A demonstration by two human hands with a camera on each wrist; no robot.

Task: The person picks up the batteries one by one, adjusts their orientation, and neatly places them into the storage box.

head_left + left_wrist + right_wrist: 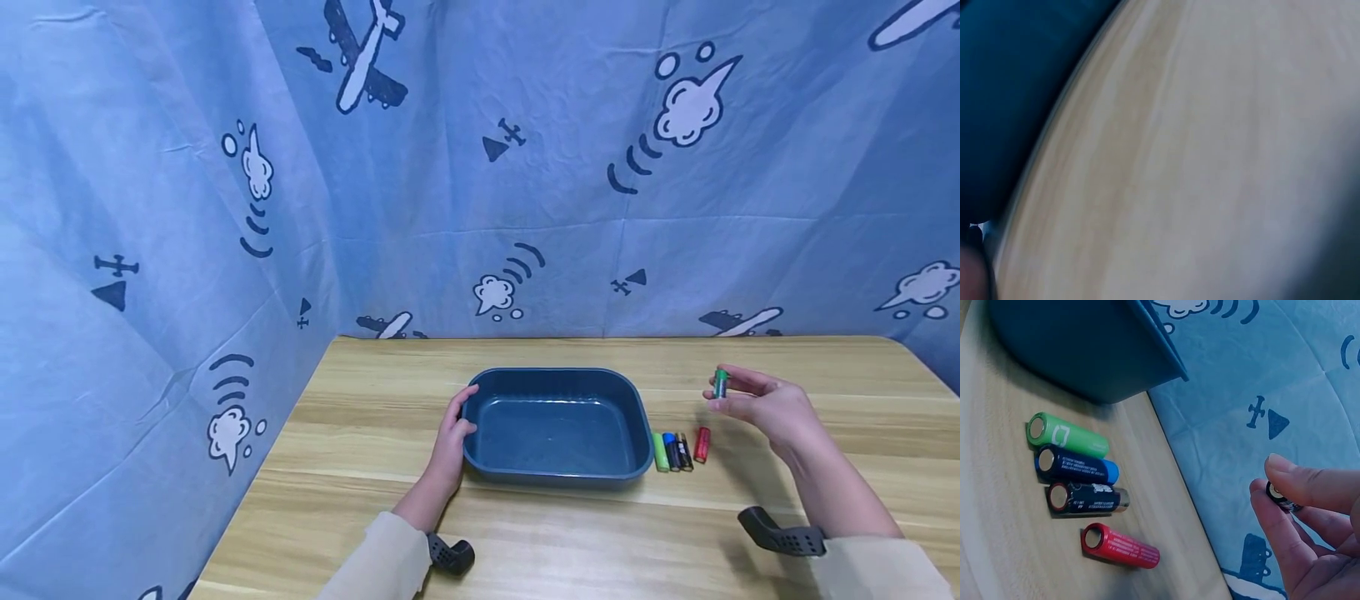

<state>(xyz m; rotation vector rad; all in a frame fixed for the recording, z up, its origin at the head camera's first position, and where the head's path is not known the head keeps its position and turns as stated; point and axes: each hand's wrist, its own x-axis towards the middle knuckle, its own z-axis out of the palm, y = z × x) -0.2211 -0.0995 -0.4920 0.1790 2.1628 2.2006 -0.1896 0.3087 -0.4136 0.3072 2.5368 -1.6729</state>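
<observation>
My right hand [772, 408] pinches a green battery [720, 384] between thumb and fingertips, above the table and right of the dark blue plastic basin [558, 479]. In the right wrist view mostly the end of that held battery [1277, 492] shows. My left hand [450, 433] holds the basin's left rim, thumb at the inner side. Between basin and right hand lie a light green battery [1072, 434], a black and blue battery [1075, 465], a black battery [1085, 497] and, slightly apart, a red battery [1121, 546].
A wooden table [360, 508] carries everything. Behind it and along the left hangs a blue curtain [420, 183] printed with planes and clouds. Each wrist wears a black camera mount, one at the left wrist [452, 554], another at the right [783, 535].
</observation>
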